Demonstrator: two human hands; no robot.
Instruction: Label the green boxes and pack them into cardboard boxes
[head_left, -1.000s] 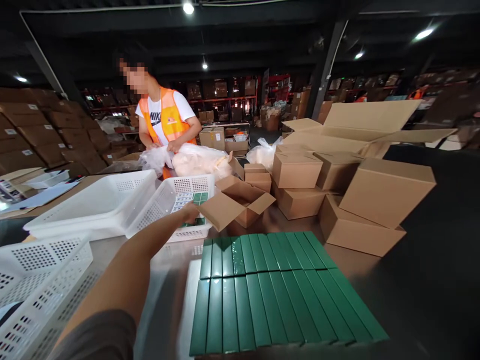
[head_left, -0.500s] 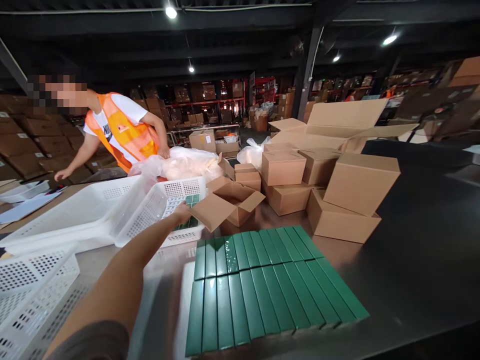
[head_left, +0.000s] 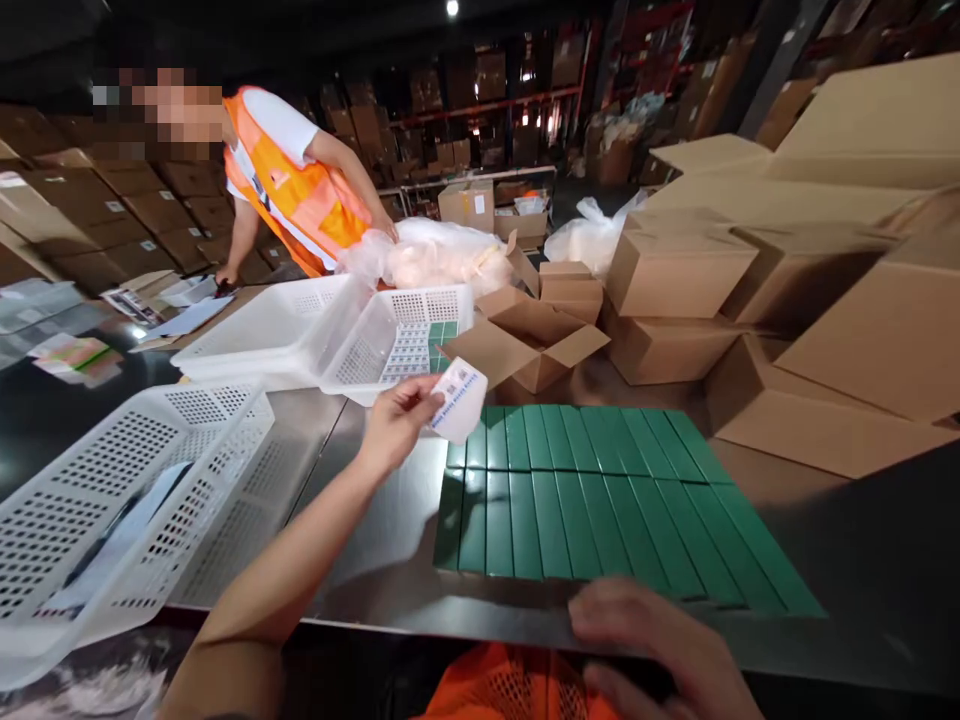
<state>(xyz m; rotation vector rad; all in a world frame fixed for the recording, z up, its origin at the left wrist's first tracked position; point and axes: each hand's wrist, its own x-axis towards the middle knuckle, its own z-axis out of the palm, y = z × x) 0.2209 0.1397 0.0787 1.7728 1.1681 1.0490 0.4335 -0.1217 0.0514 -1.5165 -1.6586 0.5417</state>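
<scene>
My left hand (head_left: 397, 422) pinches a white label sheet (head_left: 461, 402) printed with blue text and small dark square marks. It is held just above the far left corner of two rows of slim green boxes (head_left: 592, 520) lying side by side on the metal table. My right hand (head_left: 660, 645), slightly blurred, hovers at the table's front edge below the boxes. Its thumb and fingers are apart with nothing between them. Behind the label sheet stands a white perforated basket (head_left: 352, 365) containing printed white label sheets (head_left: 409, 352) and a few green boxes (head_left: 442, 335).
An open carton (head_left: 525, 365) sits beyond the green boxes, and stacked brown cartons (head_left: 817, 400) stand at the right. Another perforated basket (head_left: 112, 500) is at the left. Across the table, a person in an orange vest (head_left: 300, 190) leans over, near filled plastic bags (head_left: 450, 250).
My left hand has drawn back from the basket with the label sheet. My right hand has come into view. The other person's arm has shifted, and the view has tilted down and left.
</scene>
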